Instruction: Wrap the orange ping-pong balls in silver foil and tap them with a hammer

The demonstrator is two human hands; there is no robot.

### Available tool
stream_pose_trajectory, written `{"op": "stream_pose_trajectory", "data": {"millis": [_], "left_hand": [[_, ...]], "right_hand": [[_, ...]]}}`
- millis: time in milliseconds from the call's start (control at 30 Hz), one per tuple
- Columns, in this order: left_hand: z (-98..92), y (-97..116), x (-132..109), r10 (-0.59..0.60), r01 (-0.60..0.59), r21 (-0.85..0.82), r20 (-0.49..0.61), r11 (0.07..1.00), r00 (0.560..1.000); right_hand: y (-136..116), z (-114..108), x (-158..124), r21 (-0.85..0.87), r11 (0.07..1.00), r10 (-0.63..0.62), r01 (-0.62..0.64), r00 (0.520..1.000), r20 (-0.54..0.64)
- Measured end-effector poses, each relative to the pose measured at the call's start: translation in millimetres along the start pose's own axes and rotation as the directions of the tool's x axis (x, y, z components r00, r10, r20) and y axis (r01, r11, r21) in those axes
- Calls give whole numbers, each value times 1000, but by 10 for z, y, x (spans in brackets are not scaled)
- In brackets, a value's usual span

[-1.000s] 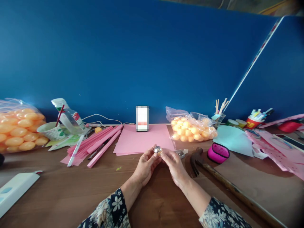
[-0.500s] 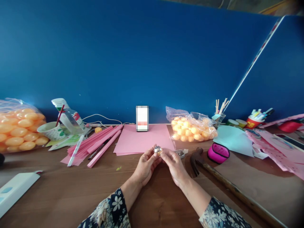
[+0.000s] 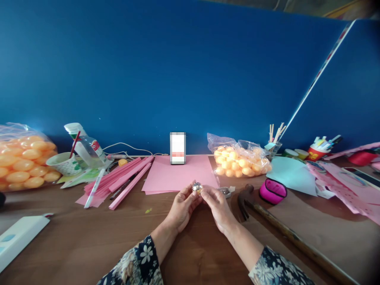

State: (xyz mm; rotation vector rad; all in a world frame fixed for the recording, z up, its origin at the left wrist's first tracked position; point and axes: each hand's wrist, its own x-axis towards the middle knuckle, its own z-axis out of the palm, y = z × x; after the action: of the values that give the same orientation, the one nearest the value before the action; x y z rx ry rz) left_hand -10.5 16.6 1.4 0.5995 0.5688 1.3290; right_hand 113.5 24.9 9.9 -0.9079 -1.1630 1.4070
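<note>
A small shiny silver ball (image 3: 196, 187) is held between the fingertips of both hands, above the wooden desk. My left hand (image 3: 184, 208) pinches it from the left, and my right hand (image 3: 217, 206) grips its right side with thumb and fingers. Its lower part is hidden by the fingers. Just beyond the hands lie pink paper sheets (image 3: 178, 176). Behind my right hand a small clear packet (image 3: 228, 192) is partly covered. To the right rests a claw hammer (image 3: 261, 208) with a long wooden handle.
Bags of orange balls stand at the left (image 3: 26, 162) and at the right (image 3: 242, 160). Pink paper strips (image 3: 127, 176), a white pen (image 3: 94, 188) and a paper cup (image 3: 63, 163) are at left. A magenta pouch (image 3: 273, 192) sits near the hammer. A phone (image 3: 177, 148) leans upright behind.
</note>
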Motion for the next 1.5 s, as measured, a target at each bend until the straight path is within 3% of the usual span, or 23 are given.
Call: {"op": "stream_pose_trajectory", "data": {"millis": [1500], "left_hand": [[6,1,-6,9,-9,19,-6,1000,1000]], "right_hand": [[-22,2,-3,-24,1000,2,-2,1000,16]]}}
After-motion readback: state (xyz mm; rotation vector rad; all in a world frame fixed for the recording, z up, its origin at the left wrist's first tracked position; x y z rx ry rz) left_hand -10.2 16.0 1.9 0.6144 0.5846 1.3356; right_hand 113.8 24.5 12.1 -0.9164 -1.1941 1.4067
